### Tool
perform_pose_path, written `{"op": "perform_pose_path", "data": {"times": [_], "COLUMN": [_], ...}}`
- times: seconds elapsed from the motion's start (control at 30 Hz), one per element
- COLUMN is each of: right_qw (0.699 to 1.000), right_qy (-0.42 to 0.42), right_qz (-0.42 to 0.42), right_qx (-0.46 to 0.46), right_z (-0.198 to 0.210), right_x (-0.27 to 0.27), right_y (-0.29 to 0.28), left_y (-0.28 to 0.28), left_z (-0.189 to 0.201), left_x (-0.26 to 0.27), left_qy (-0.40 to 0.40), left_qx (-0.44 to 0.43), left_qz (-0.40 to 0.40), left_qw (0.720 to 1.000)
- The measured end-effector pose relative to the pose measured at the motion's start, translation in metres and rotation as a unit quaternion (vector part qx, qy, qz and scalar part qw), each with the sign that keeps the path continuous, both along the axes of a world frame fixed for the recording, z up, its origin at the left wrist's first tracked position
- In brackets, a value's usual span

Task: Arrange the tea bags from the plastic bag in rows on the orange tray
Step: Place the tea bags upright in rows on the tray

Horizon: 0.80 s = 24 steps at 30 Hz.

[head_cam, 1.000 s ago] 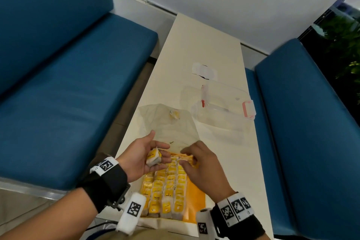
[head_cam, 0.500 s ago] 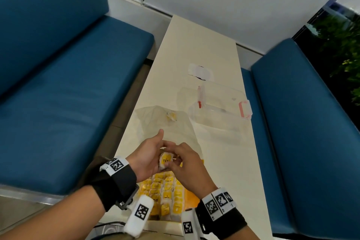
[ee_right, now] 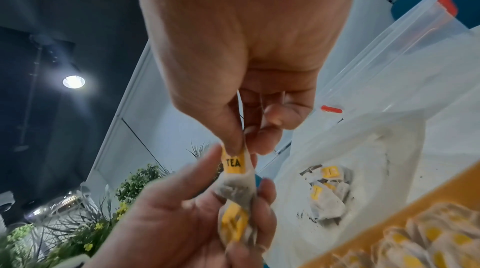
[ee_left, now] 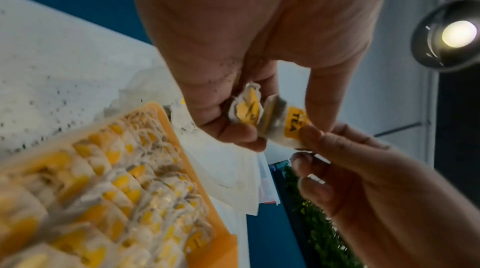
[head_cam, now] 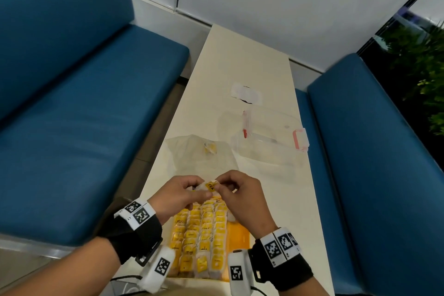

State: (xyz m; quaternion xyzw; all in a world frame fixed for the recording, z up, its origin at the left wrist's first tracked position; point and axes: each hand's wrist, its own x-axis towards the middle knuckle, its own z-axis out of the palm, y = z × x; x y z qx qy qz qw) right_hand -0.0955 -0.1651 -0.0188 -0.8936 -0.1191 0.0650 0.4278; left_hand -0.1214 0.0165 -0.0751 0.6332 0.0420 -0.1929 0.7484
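My left hand (head_cam: 182, 193) and right hand (head_cam: 237, 187) meet above the far end of the orange tray (head_cam: 237, 240). The left hand (ee_left: 233, 67) holds one tea bag (ee_left: 245, 108) in its curled fingers. The right hand (ee_right: 241, 88) pinches a second tea bag (ee_right: 235, 163) by its yellow TEA label, and this bag still touches the left fingers. Rows of tea bags (head_cam: 201, 235) fill most of the tray. The clear plastic bag (head_cam: 192, 158) lies just beyond the tray with a few tea bags (ee_right: 327, 190) inside.
A clear plastic box with red latches (head_cam: 271, 142) stands right of the bag, a white paper (head_cam: 246, 94) farther back. The narrow cream table (head_cam: 240, 55) runs between two blue benches (head_cam: 84, 127). An orange strip of the tray's right side is bare.
The right hand has left the tray's rows and come up to the left hand, where it now pinches a tea bag. Both hands have risen slightly.
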Motion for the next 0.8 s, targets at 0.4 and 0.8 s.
{"op": "perform_pose_path", "data": {"times": [0.4,0.8], "right_qw": [0.995,0.916], "right_qy": [0.006,0.065], "right_qz": [0.050,0.146], "right_qx": [-0.090,-0.368], "right_z": [0.016,-0.021], "right_x": [0.006,-0.013], "right_y": [-0.022,-0.061], "left_y": [0.015,0.043], "left_z": [-0.013,-0.048], "left_x": [0.000,-0.014], "left_qy": [0.000,0.028], "left_qx": [0.123,0.344], "left_qz": [0.067,0.059], "left_qw": [0.990,0.937]}}
